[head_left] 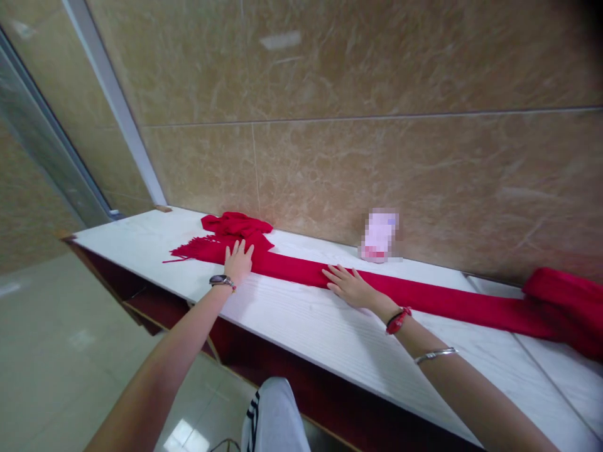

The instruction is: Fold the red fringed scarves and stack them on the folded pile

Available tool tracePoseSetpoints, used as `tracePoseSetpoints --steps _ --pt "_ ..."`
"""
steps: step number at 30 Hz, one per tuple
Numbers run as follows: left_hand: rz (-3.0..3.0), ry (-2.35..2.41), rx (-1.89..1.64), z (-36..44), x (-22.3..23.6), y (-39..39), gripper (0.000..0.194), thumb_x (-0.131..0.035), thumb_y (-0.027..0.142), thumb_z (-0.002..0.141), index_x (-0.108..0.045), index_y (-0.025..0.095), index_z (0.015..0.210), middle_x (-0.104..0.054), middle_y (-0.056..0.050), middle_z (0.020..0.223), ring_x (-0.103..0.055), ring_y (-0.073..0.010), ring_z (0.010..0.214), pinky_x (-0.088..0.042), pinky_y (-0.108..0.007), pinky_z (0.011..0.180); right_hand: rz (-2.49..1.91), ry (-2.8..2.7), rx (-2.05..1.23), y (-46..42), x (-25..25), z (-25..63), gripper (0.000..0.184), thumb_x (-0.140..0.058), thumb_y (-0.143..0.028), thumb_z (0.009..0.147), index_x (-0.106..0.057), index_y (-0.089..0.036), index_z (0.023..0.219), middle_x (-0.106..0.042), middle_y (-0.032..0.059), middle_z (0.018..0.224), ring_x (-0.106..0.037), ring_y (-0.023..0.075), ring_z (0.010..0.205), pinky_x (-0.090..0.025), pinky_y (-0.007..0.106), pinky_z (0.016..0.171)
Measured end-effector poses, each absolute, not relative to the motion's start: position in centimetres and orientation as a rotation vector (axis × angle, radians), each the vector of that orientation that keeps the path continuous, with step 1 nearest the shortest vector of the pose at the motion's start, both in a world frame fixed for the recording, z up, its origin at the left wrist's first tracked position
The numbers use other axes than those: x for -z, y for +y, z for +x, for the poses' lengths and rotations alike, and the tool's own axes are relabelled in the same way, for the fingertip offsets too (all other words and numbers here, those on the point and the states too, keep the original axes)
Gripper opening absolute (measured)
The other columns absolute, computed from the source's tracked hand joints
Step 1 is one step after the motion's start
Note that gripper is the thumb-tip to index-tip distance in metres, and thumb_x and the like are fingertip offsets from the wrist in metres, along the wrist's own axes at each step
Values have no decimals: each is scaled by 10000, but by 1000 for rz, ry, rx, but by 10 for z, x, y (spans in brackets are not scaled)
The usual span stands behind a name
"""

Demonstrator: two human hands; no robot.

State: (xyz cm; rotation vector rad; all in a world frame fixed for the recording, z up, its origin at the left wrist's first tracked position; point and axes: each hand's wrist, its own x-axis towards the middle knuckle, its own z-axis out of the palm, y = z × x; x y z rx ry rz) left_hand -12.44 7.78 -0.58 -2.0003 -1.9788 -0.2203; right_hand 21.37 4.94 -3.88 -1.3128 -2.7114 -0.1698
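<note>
A long red scarf [292,268] lies in a narrow flat strip along the white counter top, its fringed end at the left. My left hand [239,262] rests on the strip near that fringe, fingers spread. Farther right, my right hand [351,287] lies flat on the scarf with its fingers stretched out. Behind my left hand, a crumpled heap of red cloth [238,224] sits close to the wall; whether it joins the strip I cannot tell. At the right edge the strip runs into a bunched red mass [568,304].
A pixelated pink item [379,233] leans against the tiled wall [320,169] behind the scarf. The white counter top [282,314] has dark red open shelves [292,370] below its front edge. My leg [277,414] is close to the counter, above a shiny tiled floor [61,339].
</note>
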Motion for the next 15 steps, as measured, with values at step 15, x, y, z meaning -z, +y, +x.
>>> tracePoseSetpoints --steps 15 --pt "-2558 -1564 141 -5 29 73 455 -292 372 932 -326 261 1372 -277 -51 1450 -266 -263 1308 -220 -472 1030 -1693 -2544 210 7 49 377 476 -153 -348 951 -222 -242 1410 -253 78 1457 -222 237 1327 -256 559 1001"
